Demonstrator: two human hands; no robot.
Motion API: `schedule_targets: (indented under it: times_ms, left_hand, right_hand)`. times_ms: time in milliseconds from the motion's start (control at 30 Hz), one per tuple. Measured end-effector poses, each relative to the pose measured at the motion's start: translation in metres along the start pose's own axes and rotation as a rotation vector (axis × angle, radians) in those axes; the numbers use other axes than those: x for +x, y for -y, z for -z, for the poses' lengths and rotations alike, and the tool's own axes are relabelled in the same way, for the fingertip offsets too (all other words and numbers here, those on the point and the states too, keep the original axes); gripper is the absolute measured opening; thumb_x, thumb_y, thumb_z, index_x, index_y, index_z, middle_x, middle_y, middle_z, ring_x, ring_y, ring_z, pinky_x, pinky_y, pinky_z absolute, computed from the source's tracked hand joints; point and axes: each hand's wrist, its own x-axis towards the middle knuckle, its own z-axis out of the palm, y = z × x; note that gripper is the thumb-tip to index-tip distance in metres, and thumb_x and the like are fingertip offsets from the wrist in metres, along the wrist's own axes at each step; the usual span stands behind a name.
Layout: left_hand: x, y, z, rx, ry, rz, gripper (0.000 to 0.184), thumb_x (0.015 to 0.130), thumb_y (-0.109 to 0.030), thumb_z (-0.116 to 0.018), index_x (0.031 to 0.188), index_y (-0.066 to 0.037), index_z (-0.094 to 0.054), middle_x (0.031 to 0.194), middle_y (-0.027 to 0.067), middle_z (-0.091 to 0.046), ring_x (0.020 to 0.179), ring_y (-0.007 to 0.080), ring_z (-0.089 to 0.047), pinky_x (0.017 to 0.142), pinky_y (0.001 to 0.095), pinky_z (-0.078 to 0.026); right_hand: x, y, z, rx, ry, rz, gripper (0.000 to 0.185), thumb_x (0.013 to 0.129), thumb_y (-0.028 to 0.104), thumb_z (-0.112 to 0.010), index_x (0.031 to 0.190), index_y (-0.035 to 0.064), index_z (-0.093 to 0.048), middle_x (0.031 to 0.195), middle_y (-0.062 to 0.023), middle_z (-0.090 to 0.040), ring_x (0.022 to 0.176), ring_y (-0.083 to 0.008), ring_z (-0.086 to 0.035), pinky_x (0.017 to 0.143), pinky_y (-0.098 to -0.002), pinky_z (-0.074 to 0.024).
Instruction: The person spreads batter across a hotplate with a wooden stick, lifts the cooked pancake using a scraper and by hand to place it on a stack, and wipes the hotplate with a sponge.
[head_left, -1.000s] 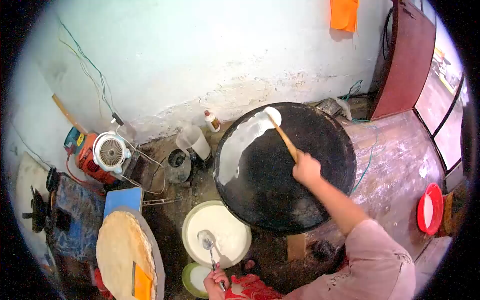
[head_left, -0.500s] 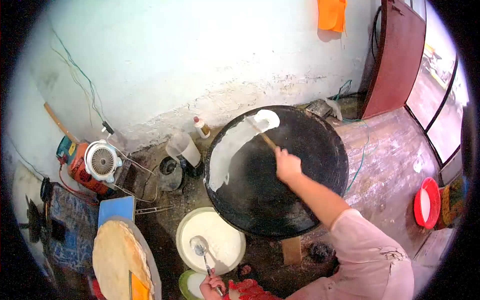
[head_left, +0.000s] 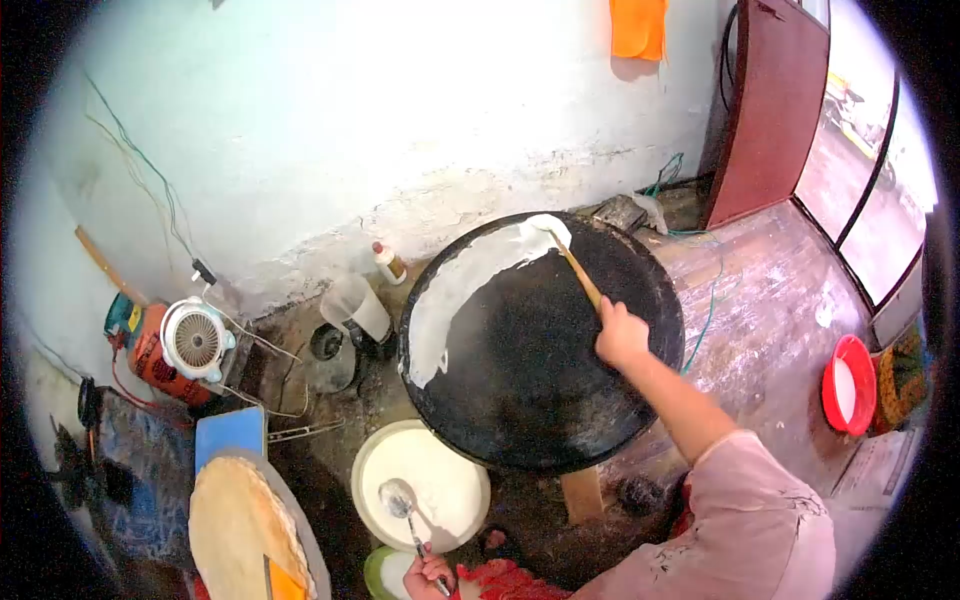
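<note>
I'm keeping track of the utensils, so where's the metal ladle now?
In the head view, the metal ladle is left of centre near the bottom, in the left hand, over the large bowl of white mixture.

Strong light glares in the doorway (head_left: 855, 165), at the right edge of the floor (head_left: 760, 270); the wall (head_left: 300, 130) looks overexposed, the corners black.

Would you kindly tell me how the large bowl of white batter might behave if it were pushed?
The large bowl would probably feel heavy, since white batter spans most of its width. A sudden push might make the batter slosh, as it looks runny and sits uncovered. Its broad, round outline suggests it may slide rather than tip.
</note>
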Motion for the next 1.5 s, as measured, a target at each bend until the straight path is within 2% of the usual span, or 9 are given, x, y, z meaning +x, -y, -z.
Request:
schedule_targets:
  times_ms: [167, 367, 567, 767, 967, 1100, 1200, 1367, 1500]
  left_hand:
    - [0.007, 0.001, -0.001, 0.02, -0.025, -0.03, 0.022, 0.088, -0.016, -0.036, 0.087, 0.0, -0.051, 0.059, 0.0036, -0.04, 0.051, 0.0153, -0.038, 0.045, 0.0263, -0.037]
    - [0.002, -0.004, 0.003, 0.048, -0.039, -0.047, 0.016, 0.084, -0.014, -0.041, 0.075, -0.002, -0.045, 0.061, 0.0041, -0.04, 0.051, 0.0147, -0.037, 0.045, 0.0259, -0.036]
    - [-0.014, -0.005, -0.015, 0.192, -0.081, -0.153, 0.015, 0.084, -0.011, -0.04, 0.085, 0.0, -0.049, 0.062, 0.0039, -0.041, 0.052, 0.0137, -0.04, 0.044, 0.0239, -0.037]
    - [-0.063, 0.01, -0.05, 0.184, -0.027, -0.167, 0.014, 0.086, -0.013, -0.041, 0.077, -0.004, -0.048, 0.059, -0.0006, -0.037, 0.05, 0.0103, -0.037, 0.042, 0.0226, -0.035]
    - [-0.102, 0.059, -0.083, 0.075, 0.005, -0.129, 0.021, 0.089, -0.018, -0.039, 0.071, -0.007, -0.042, 0.058, -0.0012, -0.035, 0.049, 0.0093, -0.036, 0.044, 0.0207, -0.033]
    - [-0.094, 0.076, -0.085, 0.116, -0.007, -0.161, 0.017, 0.087, -0.014, -0.039, 0.072, -0.007, -0.043, 0.059, -0.0009, -0.036, 0.049, 0.0096, -0.038, 0.044, 0.0208, -0.035]
    - [-0.077, 0.07, -0.074, 0.111, 0.049, -0.121, 0.015, 0.087, -0.014, -0.038, 0.075, -0.007, -0.043, 0.061, -0.0004, -0.037, 0.049, 0.0101, -0.038, 0.043, 0.0208, -0.036]
    - [-0.071, 0.08, -0.075, 0.198, 0.056, -0.206, 0.024, 0.093, -0.023, -0.036, 0.092, -0.003, -0.048, 0.064, 0.0004, -0.037, 0.05, 0.0106, -0.036, 0.041, 0.0216, -0.034]
    - [-0.074, 0.081, -0.077, 0.209, 0.069, -0.232, 0.028, 0.093, -0.022, -0.036, 0.104, 0.0, -0.05, 0.064, -0.0002, -0.036, 0.05, 0.0101, -0.035, 0.04, 0.0212, -0.033]
  right_hand:
    - [0.014, 0.049, -0.034, -0.035, -0.008, 0.214, 0.048, 0.08, 0.01, -0.049, 0.125, 0.0009, -0.037, 0.092, -0.0147, -0.052, 0.067, -0.0277, -0.062, 0.056, -0.0384, -0.0511]
    - [0.011, -0.021, 0.009, -0.08, 0.027, -0.005, 0.044, 0.083, 0.011, -0.045, 0.125, 0.0009, -0.036, 0.102, -0.0158, -0.054, 0.077, -0.0305, -0.062, 0.063, -0.0377, -0.0517]
    - [-0.036, -0.084, 0.018, 0.805, 0.079, 0.159, 0.034, 0.087, 0.01, -0.046, 0.119, -0.0012, -0.044, 0.093, -0.0186, -0.06, 0.087, -0.0313, -0.06, 0.078, -0.0374, -0.0472]
    - [0.056, -0.119, -0.003, 0.883, 0.002, -0.218, 0.037, 0.084, 0.004, -0.047, 0.121, 0.0052, -0.05, 0.079, -0.0122, -0.062, 0.073, -0.0208, -0.06, 0.072, -0.0323, -0.0479]
    - [0.074, -0.119, -0.014, 0.888, 0.31, -0.132, 0.034, 0.086, 0.012, -0.046, 0.119, 0.0064, -0.052, 0.091, -0.0137, -0.064, 0.069, -0.0191, -0.064, 0.067, -0.0328, -0.0488]
    - [0.096, -0.143, -0.061, 0.861, 0.012, -0.184, 0.032, 0.089, 0.014, -0.04, 0.117, 0.0062, -0.055, 0.072, -0.0059, -0.059, 0.047, -0.0113, -0.05, 0.051, -0.0258, -0.0441]
    - [0.062, -0.09, 0.016, 1.019, 0.406, -0.318, 0.031, 0.09, 0.017, -0.042, 0.116, 0.0103, -0.056, 0.067, -0.0047, -0.056, 0.049, -0.0118, -0.047, 0.046, -0.0254, -0.0393]
    - [0.078, -0.101, -0.04, 0.98, 0.208, -0.341, 0.027, 0.089, 0.018, -0.047, 0.112, 0.013, -0.06, 0.072, -0.0059, -0.06, 0.051, -0.0125, -0.049, 0.048, -0.0269, -0.0399]
    - [0.061, -0.068, -0.021, 0.729, 0.252, -0.071, 0.031, 0.084, 0.022, -0.048, 0.113, 0.015, -0.059, 0.097, -0.0149, -0.063, 0.089, -0.0282, -0.06, 0.078, -0.0353, -0.0464]
